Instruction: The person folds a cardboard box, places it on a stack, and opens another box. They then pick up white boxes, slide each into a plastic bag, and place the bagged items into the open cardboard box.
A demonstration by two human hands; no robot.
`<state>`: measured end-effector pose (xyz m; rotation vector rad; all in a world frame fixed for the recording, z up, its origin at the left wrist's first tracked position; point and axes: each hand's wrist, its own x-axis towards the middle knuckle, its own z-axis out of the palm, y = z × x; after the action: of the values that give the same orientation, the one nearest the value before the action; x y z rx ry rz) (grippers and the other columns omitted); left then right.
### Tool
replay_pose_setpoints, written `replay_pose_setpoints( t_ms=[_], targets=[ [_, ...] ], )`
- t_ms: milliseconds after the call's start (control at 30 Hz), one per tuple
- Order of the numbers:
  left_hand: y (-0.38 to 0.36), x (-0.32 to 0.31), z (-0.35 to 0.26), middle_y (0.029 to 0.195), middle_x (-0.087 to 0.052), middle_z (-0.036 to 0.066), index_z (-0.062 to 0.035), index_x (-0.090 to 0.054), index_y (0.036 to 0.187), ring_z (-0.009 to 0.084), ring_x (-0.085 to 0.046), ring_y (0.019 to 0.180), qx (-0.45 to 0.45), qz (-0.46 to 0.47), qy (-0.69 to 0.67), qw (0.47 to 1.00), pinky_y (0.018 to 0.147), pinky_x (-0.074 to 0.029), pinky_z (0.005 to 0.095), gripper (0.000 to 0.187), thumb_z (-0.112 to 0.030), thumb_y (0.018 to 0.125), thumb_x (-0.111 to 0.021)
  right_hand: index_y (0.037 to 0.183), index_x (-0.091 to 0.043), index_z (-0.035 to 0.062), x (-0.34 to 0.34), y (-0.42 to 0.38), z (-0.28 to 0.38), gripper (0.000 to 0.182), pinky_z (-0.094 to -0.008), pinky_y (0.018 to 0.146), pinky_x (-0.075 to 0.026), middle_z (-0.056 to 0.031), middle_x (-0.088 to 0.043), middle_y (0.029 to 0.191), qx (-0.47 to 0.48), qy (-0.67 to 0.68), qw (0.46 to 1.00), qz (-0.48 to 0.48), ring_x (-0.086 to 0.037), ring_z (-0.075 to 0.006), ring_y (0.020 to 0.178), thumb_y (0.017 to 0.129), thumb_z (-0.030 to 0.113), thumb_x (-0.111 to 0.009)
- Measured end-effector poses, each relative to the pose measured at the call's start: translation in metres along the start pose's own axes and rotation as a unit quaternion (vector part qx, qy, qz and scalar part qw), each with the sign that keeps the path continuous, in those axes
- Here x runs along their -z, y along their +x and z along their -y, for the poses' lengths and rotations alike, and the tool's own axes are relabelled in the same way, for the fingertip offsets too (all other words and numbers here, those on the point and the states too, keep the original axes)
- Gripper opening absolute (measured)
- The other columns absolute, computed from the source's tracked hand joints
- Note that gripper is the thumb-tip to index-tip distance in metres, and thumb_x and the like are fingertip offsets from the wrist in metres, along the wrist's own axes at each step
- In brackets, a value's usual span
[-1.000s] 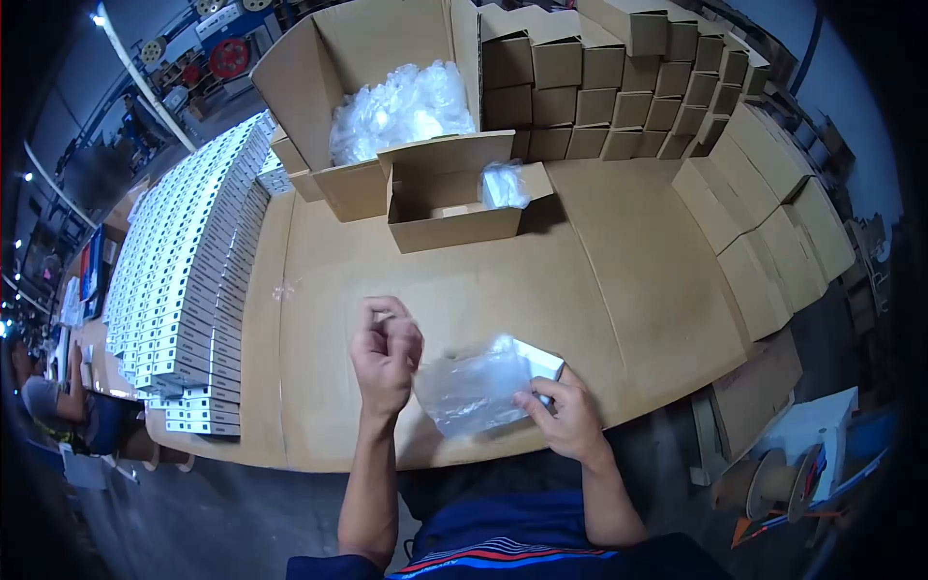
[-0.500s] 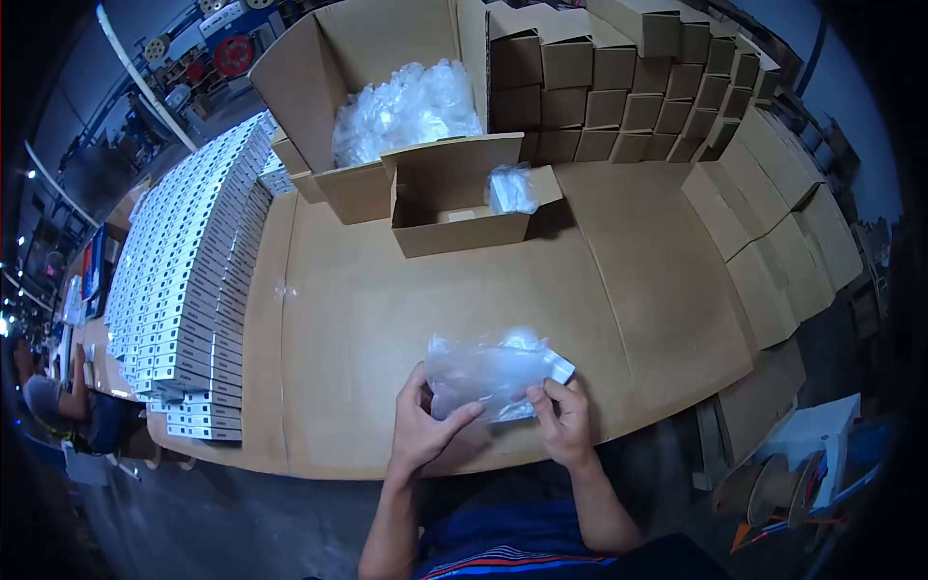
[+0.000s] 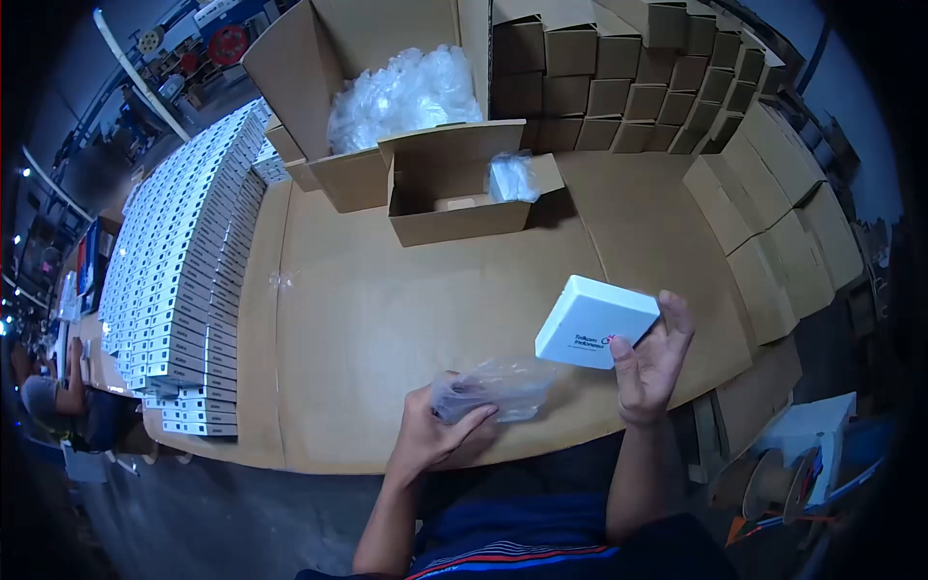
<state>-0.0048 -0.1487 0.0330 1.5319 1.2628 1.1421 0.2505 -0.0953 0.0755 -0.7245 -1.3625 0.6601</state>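
Observation:
My right hand (image 3: 650,362) grips a small white box (image 3: 592,314) by its right end, thumb on the printed face. Dark lettering reading "Telkom Indonesia" and a small red mark show on it. The box is held tilted above the cardboard-covered table. Lower and to the left, my left hand (image 3: 430,425) is closed on a clear plastic bag (image 3: 503,390), which looks crumpled and flat. Farther back stands an open brown carton (image 3: 459,228), with a plastic-wrapped white packet (image 3: 512,179) at its right end and a small pale item on its floor.
A large carton (image 3: 350,184) full of clear plastic bags (image 3: 406,101) stands behind. Stacked white boxes (image 3: 193,261) line the left side. Brown cartons (image 3: 570,87) are piled at the back right, more (image 3: 773,242) on the right edge. A person (image 3: 72,396) sits far left.
The white box, earlier at the bag's right end between both hands, is now apart from the bag. My right hand has carried it up and right; my left hand keeps the bag.

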Motion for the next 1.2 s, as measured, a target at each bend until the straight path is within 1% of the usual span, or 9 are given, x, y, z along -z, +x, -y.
replay_pose_setpoints(
  t_ms=[100,233,267,367,533,867,967,1067,1200],
  targets=[
    [-0.001,-0.005,-0.001,0.091,-0.076,0.013,0.0043,-0.071,0.103,0.0203,-0.075,0.086,0.004,0.013,-0.008,1.0,0.077,-0.058,0.0325,0.031,-0.01,0.081,-0.087,0.142,-0.036,0.0068,0.0,0.02,0.004,0.061,-0.037,0.096,-0.049,-0.021,-0.05,0.129,0.07,0.028,0.988,0.132,-0.056,-0.0226,0.111,0.092,-0.012,-0.064],
    [-0.002,-0.007,-0.001,0.092,-0.077,0.014,0.0042,-0.071,0.104,0.0204,-0.075,0.086,-0.001,0.014,0.005,1.0,0.077,-0.059,0.0329,0.031,-0.01,0.081,-0.087,0.116,-0.062,0.0035,-0.02,0.033,0.017,0.044,-0.0348,0.082,-0.054,-0.021,-0.058,0.114,0.062,0.034,0.976,0.205,-0.062,-0.0242,0.095,0.078,-0.018,-0.063],
    [-0.002,-0.007,-0.001,0.092,-0.077,0.014,0.0042,-0.071,0.104,0.0205,-0.075,0.086,0.0,0.018,0.006,1.0,0.078,-0.059,0.033,0.031,-0.01,0.081,-0.087,0.097,-0.07,0.0028,-0.024,0.041,0.023,0.035,-0.0345,0.075,-0.054,-0.0193,-0.061,0.105,0.065,-0.018,0.974,0.216,-0.063,-0.0251,0.086,0.07,-0.017,-0.062],
    [-0.002,-0.008,-0.001,0.094,-0.077,0.015,0.004,-0.07,0.107,0.021,-0.076,0.089,0.007,0.001,-0.006,1.0,0.08,-0.059,0.0331,0.032,-0.009,0.082,-0.086,0.094,-0.073,0.0029,-0.022,0.04,0.014,0.031,-0.0334,0.073,-0.052,-0.0175,-0.061,0.104,0.031,-0.003,0.962,0.272,-0.062,-0.025,0.085,0.07,-0.014,-0.062],
    [0.0,-0.011,-0.006,0.1,-0.077,0.017,0.0038,-0.068,0.115,0.0233,-0.076,0.095,0.011,-0.007,-0.017,1.0,0.084,-0.059,0.0355,0.038,-0.009,0.083,-0.085,0.101,-0.075,0.0003,-0.032,0.038,0.016,0.024,-0.0334,0.076,-0.051,-0.0153,-0.061,0.098,-0.004,-0.008,0.959,0.283,-0.062,-0.0231,0.084,0.081,-0.006,-0.062],
    [-0.003,-0.011,0.002,0.111,-0.075,0.017,0.006,-0.061,0.127,0.0231,-0.072,0.106,0.049,-0.01,-0.044,0.998,0.091,-0.058,0.0363,0.053,-0.008,0.082,-0.086,0.118,-0.073,-0.0024,-0.042,0.025,0.008,0.033,-0.0343,0.085,-0.05,-0.0165,-0.062,0.101,-0.127,0.009,0.945,0.3,-0.062,-0.0222,0.091,0.093,0.004,-0.054],
    [-0.006,-0.01,-0.003,0.117,-0.072,0.012,0.0066,-0.058,0.131,0.0195,-0.068,0.11,0.058,-0.018,-0.157,0.986,0.096,-0.055,0.0334,0.046,-0.016,0.095,-0.076,0.126,-0.068,-0.0048,-0.043,0.022,0.0,0.036,-0.0329,0.092,-0.049,-0.0167,-0.062,0.108,-0.172,0.079,0.94,0.284,-0.061,-0.0219,0.1,0.095,0.004,-0.053],
    [-0.014,-0.009,0.023,0.116,-0.069,0.008,0.005,-0.057,0.132,0.015,-0.064,0.105,0.121,-0.034,-0.309,0.943,0.093,-0.052,0.0295,0.039,-0.024,0.106,-0.059,0.139,-0.057,-0.0053,-0.032,0.02,-0.013,0.045,-0.0329,0.103,-0.045,-0.0178,-0.061,0.124,-0.196,0.09,0.905,0.367,-0.058,-0.0223,0.116,0.095,0.002,-0.053],
    [-0.018,-0.014,0.044,0.109,-0.067,0.004,0.002,-0.059,0.127,0.0098,-0.061,0.094,0.127,-0.082,-0.312,0.938,0.082,-0.05,0.0264,0.039,-0.032,0.112,-0.047,0.149,-0.043,-0.0052,-0.041,0.0,-0.008,0.056,-0.035,0.111,-0.043,-0.0181,-0.057,0.14,-0.283,0.233,0.914,0.174,-0.055,-0.0215,0.129,0.096,-0.002,-0.059]
  ],
)
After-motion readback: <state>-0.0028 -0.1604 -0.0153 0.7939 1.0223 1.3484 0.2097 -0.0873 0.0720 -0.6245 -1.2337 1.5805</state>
